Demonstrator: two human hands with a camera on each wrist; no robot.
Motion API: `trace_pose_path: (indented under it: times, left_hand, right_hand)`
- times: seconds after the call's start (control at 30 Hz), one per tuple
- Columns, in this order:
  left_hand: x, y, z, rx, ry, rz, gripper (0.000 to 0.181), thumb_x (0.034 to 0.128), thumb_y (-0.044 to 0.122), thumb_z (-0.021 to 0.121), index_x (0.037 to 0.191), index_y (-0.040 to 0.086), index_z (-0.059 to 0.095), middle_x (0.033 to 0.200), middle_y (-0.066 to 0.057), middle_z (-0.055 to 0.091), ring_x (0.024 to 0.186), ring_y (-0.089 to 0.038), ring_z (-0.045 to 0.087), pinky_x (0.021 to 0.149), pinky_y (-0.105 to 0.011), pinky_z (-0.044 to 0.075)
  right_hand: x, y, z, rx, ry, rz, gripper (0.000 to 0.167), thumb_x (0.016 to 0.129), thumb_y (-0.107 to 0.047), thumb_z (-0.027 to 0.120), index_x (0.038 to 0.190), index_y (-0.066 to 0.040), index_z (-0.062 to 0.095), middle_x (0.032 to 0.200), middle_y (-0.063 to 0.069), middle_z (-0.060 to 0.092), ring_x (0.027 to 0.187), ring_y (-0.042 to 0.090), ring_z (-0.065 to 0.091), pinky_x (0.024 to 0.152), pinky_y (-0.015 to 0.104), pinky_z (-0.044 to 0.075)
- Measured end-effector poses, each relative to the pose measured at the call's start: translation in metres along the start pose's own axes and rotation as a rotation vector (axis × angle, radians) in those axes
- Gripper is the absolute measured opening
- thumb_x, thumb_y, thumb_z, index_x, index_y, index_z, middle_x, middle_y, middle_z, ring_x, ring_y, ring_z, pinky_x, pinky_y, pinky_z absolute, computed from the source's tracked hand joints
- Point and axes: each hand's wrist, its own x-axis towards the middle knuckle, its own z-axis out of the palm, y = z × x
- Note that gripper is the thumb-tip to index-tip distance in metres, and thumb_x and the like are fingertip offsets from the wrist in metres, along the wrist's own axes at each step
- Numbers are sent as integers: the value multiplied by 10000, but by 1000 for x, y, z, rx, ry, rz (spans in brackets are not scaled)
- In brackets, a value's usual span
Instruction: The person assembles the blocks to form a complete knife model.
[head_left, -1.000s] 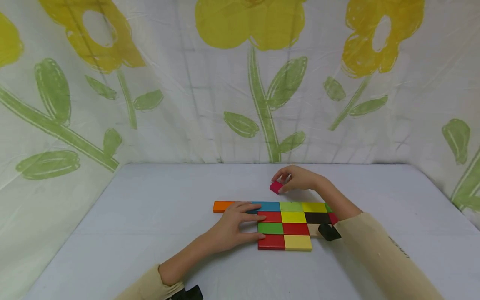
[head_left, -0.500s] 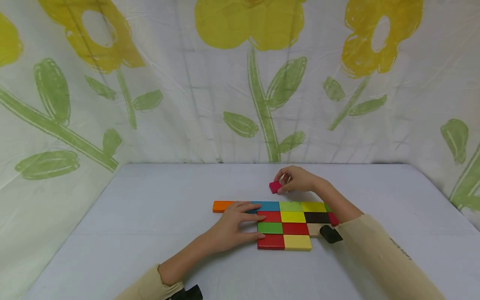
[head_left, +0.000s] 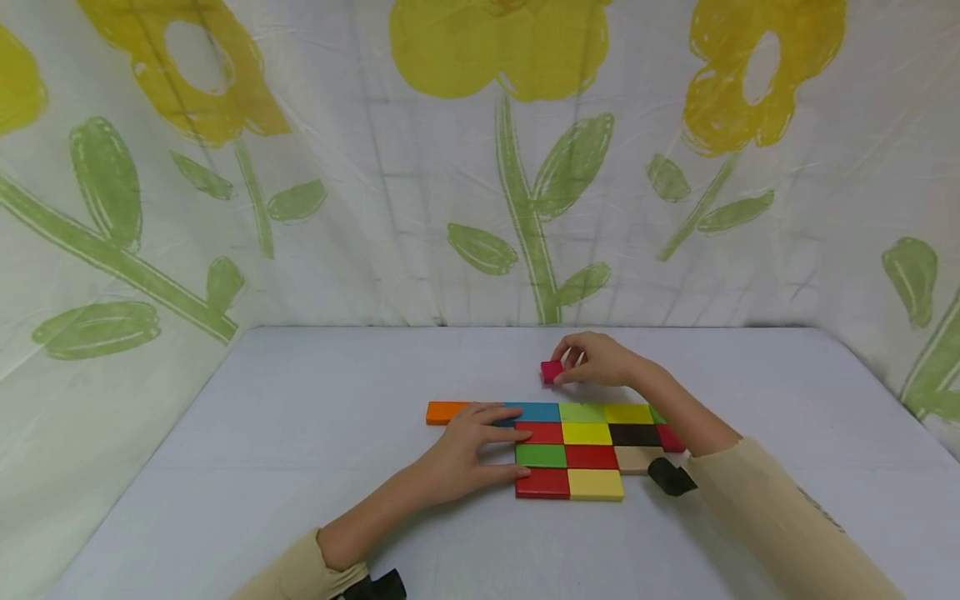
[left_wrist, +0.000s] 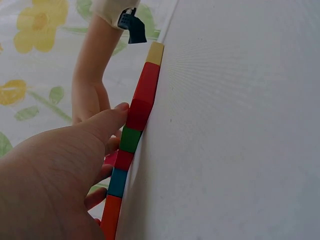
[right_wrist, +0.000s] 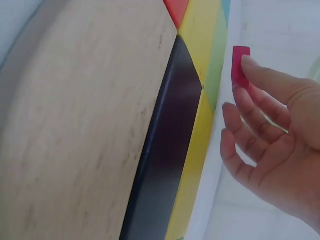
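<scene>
In the head view my right hand (head_left: 600, 360) pinches a small pinkish-red block (head_left: 551, 372) between thumb and fingers, just behind the colored blocks. The right wrist view shows the thumb on the block's (right_wrist: 239, 65) face, with the other fingers loosely bent. My left hand (head_left: 467, 457) lies with spread fingers along the left side of the joined flat blocks. Its fingertips touch the blue block (head_left: 536, 412), a red block (head_left: 543, 432) and the front red block (head_left: 542, 484). In the left wrist view the thumb rests against the long red block (left_wrist: 144, 95).
The blocks form stepped rows, with an orange block (head_left: 444, 412) at the far left, a black one (head_left: 635, 435) and a beige one (head_left: 637, 459) at right, and a pale yellow one (head_left: 596, 485) in front. A flower-painted cloth (head_left: 420, 167) hangs behind the white table (head_left: 300, 417).
The pinkish-red block has turned from a tilted angle to roughly square with the rows. My right forearm has shifted slightly right. The left hand has stayed still.
</scene>
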Motion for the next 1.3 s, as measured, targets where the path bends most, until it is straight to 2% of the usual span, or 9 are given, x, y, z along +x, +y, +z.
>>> trace_pose_path:
  times: [0.33,0.57,1.03,1.3]
  left_hand:
    - [-1,2,-1,-6,1,1,464,940,370,806,1355,173,741,1537,-48,584,1451,-286,445,1186,-616,360]
    - [-1,3,-1,-11,2,-9,467,937,365,807,1355,170,741,1534,-53,585,1456,-295,440,1183,-619,362]
    - [-2,2,-1,-23,2,-7,466,935,347,812,1356,162,739,1539,-59,579,1463,-308,433,1189,-625,347]
    - [-2,2,-1,-12,1,-11,466,934,354,813,1357,174,740,1542,-46,577,1461,-290,434,1190,-615,349]
  right_hand:
    - [-22,-10,-4,-22,67,-17,326,953,-193,789,1186,5,677,945,63,671,851,211,614,797,315,545]
    - [-41,-13,-5,-16,96,-25,317,964,-191,781,1184,13,681,945,63,683,775,186,607,739,304,552]
    - [-90,-25,-2,-18,157,20,339,935,-185,804,1203,-28,668,983,25,676,856,177,609,687,257,560]
    - [-118,-25,3,0,205,3,335,929,-189,819,1201,-59,675,970,-10,670,816,148,613,664,245,556]
